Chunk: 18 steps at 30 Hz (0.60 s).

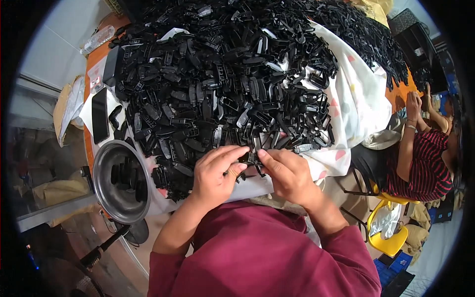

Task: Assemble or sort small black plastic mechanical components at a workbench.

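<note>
A small black plastic part [253, 159] is held between my two hands at the near edge of a big heap of similar black plastic parts [198, 94]. My left hand [213, 175] pinches it from the left with thumb and fingertips. From the right, my right hand [289, 177] grips it, thumb on top and the other fingers curled under. The fingertips cover much of the part, so its exact kind cannot be told. A patterned white cloth [354, 94] lies beneath the heap and spreads out to the right.
Left of the heap, a round metal bowl [100, 198] holds several black pieces. Beyond it lie a black phone [100, 115] and a clear plastic bottle [98, 39]. To the right, another person in a striped shirt [418, 163] sits near a yellow chair [388, 235].
</note>
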Each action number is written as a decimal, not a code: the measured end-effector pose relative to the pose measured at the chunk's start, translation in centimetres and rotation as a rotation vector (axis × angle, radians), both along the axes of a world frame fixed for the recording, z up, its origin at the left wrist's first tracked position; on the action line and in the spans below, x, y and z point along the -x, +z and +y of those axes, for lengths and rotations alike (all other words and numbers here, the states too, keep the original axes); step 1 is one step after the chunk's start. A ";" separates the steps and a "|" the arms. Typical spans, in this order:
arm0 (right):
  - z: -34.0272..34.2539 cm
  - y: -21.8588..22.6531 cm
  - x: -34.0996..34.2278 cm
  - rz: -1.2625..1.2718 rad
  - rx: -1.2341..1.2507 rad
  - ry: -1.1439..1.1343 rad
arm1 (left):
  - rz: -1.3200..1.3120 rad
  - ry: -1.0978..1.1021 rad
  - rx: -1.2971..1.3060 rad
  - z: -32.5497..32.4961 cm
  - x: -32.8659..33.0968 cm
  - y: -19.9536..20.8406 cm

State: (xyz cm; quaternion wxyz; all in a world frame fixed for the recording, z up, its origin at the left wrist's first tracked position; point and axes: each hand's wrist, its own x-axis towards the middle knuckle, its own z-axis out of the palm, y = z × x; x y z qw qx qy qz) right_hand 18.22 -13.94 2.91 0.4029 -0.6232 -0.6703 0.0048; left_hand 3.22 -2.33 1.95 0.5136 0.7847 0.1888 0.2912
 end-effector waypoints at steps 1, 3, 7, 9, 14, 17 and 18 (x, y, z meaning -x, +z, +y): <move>0.1 -0.1 0.3 0.001 -0.002 0.005 | -0.028 -0.007 0.089 0.0 0.0 -0.2; 0.2 -0.3 1.1 -0.044 -0.016 -0.054 | -0.056 -0.002 0.189 -0.7 0.1 -1.8; 0.1 -1.4 2.0 0.026 -0.023 -0.081 | -0.096 0.034 0.935 -2.3 0.0 -2.7; -0.3 -1.5 2.2 0.064 0.014 -0.081 | -0.172 0.037 0.772 -2.7 -0.2 -1.8; -1.7 -1.2 3.6 0.799 0.292 -0.210 | -0.047 0.017 0.569 -2.5 0.2 -0.8; -2.1 -1.3 3.7 0.937 0.390 -0.178 | -0.064 -0.036 0.817 -2.1 1.2 -1.9; -2.0 -0.6 3.4 0.894 0.468 -0.162 | -0.023 -0.010 0.738 -2.0 1.5 -1.9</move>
